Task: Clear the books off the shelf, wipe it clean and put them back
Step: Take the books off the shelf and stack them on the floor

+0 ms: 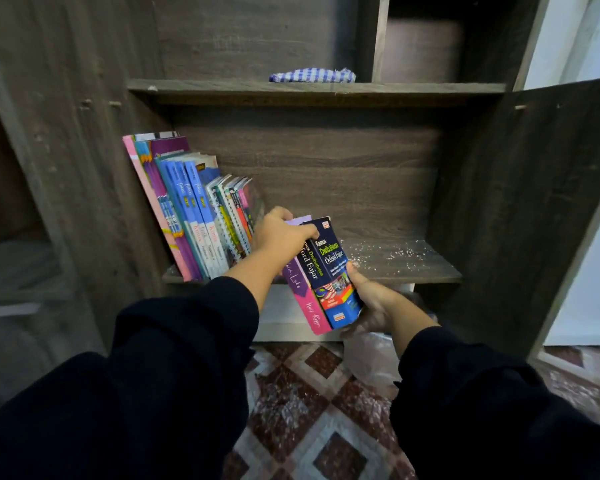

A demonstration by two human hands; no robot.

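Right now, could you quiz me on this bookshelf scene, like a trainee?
1. True or false: the checked cloth lies on the shelf above the leaning books.
2. Which hand grips the dictionary from below?
3. What litters the lower shelf: A) white specks, B) coins, C) pens?

Key: 1 true. 2 the right hand; the left hand holds its top. 3 A.
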